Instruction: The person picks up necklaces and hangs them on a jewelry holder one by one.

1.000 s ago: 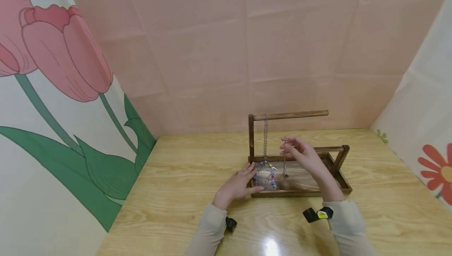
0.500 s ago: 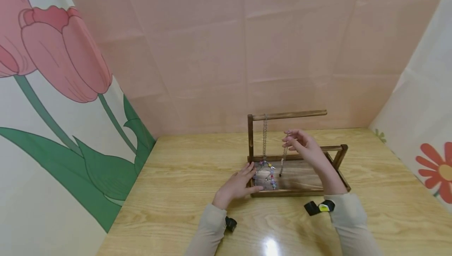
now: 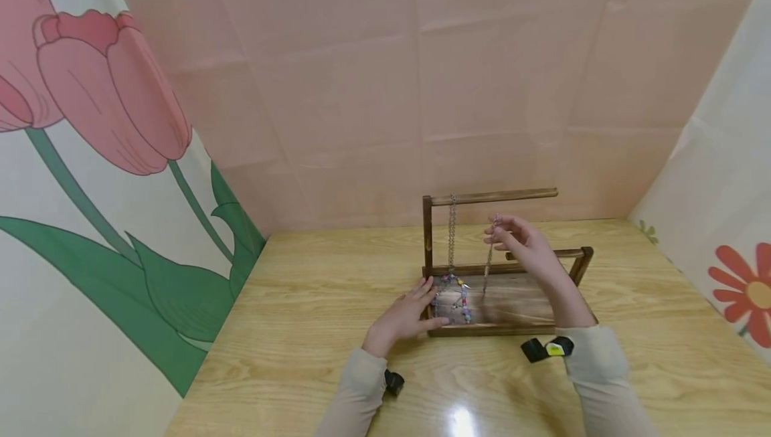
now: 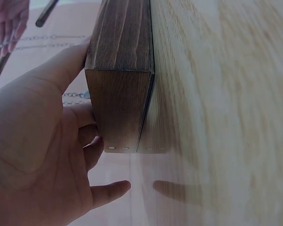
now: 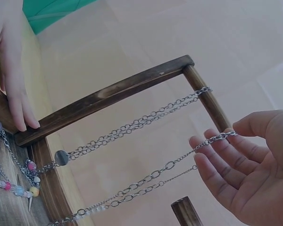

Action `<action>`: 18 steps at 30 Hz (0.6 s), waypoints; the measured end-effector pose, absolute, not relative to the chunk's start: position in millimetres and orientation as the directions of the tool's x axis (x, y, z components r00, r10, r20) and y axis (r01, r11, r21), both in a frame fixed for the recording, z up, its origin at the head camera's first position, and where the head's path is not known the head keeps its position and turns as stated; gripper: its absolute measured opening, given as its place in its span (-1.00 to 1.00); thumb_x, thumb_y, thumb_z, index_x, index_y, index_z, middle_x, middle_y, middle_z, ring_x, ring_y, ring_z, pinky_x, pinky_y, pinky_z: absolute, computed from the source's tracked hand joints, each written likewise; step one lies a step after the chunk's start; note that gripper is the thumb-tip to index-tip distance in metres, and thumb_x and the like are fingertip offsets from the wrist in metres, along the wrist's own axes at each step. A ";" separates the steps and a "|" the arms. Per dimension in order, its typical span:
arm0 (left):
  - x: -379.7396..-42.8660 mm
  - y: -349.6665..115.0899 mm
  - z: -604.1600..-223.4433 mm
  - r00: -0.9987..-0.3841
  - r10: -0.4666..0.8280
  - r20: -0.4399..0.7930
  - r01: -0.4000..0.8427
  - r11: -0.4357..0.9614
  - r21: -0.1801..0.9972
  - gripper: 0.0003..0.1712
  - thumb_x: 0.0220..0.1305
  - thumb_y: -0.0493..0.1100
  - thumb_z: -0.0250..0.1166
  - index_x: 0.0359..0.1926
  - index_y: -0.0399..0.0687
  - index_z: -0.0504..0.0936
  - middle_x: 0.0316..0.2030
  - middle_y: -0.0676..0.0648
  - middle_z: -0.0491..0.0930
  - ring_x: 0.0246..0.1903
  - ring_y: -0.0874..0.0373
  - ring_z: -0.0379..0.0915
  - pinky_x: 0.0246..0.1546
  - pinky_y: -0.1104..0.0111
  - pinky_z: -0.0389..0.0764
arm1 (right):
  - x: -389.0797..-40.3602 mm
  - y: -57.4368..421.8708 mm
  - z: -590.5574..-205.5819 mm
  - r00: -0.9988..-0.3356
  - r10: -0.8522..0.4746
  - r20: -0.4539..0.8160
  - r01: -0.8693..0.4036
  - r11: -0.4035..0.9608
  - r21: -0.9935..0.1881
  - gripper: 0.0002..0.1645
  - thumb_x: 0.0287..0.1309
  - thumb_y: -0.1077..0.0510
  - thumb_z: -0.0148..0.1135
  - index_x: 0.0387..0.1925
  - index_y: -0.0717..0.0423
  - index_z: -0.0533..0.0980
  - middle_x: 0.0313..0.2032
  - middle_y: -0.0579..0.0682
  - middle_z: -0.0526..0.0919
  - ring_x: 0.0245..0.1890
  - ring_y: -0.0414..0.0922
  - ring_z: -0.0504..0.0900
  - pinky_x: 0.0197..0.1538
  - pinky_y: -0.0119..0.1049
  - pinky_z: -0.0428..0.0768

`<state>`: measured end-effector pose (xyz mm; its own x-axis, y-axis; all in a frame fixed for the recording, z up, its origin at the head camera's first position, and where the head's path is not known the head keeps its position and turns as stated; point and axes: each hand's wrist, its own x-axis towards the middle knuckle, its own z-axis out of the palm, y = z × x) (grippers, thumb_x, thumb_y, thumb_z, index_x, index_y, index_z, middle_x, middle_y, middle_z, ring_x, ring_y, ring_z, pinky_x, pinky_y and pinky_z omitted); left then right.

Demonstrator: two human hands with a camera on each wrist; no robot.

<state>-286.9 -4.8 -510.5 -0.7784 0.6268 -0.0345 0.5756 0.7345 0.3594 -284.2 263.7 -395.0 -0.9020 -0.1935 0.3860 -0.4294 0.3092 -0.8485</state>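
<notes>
My left hand (image 3: 400, 313) holds the left end of a dark wooden jewelry stand (image 3: 518, 300), thumb at the tray's front rim and fingers by its back left corner. In the left wrist view, the tray's end (image 4: 120, 103) lies between thumb and fingers. My right hand (image 3: 530, 249) pinches a silver chain necklace (image 5: 170, 165) between thumb and fingertips, in front of the stand's upper bar (image 3: 506, 197). Its doubled strands hang down over the tray. Another chain necklace (image 3: 452, 236) is looped over that bar near the post, its colored beads (image 3: 465, 303) lying in the tray.
A shorter, lower bar (image 3: 569, 253) rises on the tray's right side, partly behind my right hand. The stand is on a wood-grain table (image 3: 313, 290), with a pink backdrop (image 3: 337, 122) behind it and flower-printed panels at both sides.
My right hand has lifted the silver necklace upward and slightly right, towards the upper bar. The left hand stays at the stand's left end.
</notes>
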 end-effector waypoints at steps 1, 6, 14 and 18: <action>-286.9 -4.9 -510.5 -0.778 0.627 -0.035 0.576 0.734 0.360 -0.06 0.22 0.43 -0.09 0.44 0.00 -0.01 0.46 0.00 -0.27 0.44 0.08 -0.33 0.29 -0.07 0.12 | -284.2 264.1 -394.5 -0.905 -0.187 0.382 -0.424 0.320 -0.847 -0.52 0.39 0.06 -0.11 0.20 0.26 0.28 -0.06 0.08 0.55 -0.10 -0.17 0.62 -0.14 -0.37 0.61; -286.8 -4.8 -510.4 -0.776 0.630 -0.035 0.578 0.732 0.360 -0.07 0.23 0.41 -0.08 0.44 -0.01 -0.01 0.46 -0.01 -0.26 0.44 0.07 -0.32 0.29 -0.07 0.12 | -283.6 267.8 -391.9 -0.915 -0.172 0.365 -0.402 0.337 -0.851 -0.48 0.39 0.02 -0.12 0.23 0.24 0.26 0.04 0.32 0.46 -0.08 -0.22 0.59 -0.15 -0.40 0.60; -286.7 -4.3 -511.1 -0.782 0.623 -0.035 0.571 0.737 0.361 -0.06 0.22 0.41 -0.07 0.44 0.01 -0.02 0.46 0.01 -0.27 0.44 0.07 -0.32 0.30 -0.05 0.12 | -285.2 273.5 -388.2 -0.906 -0.166 0.389 -0.422 0.328 -0.845 -0.48 0.39 0.04 -0.13 0.24 0.26 0.25 0.02 0.25 0.47 -0.06 -0.26 0.58 -0.08 -0.44 0.58; -286.8 -4.0 -510.6 -0.784 0.620 -0.038 0.566 0.739 0.365 -0.06 0.22 0.42 -0.08 0.44 0.01 -0.02 0.46 0.01 -0.27 0.44 0.08 -0.32 0.30 -0.05 0.12 | -285.5 275.6 -386.1 -0.908 -0.146 0.392 -0.418 0.335 -0.844 -0.51 0.39 0.04 -0.12 0.22 0.24 0.28 -0.06 -0.04 0.54 -0.09 -0.30 0.58 -0.08 -0.46 0.57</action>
<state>-286.8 -4.0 -510.6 -0.7839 0.6198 -0.0381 0.5664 0.7388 0.3652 -285.5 275.6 -386.1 -0.9082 -0.1462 0.3921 -0.4184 0.3352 -0.8441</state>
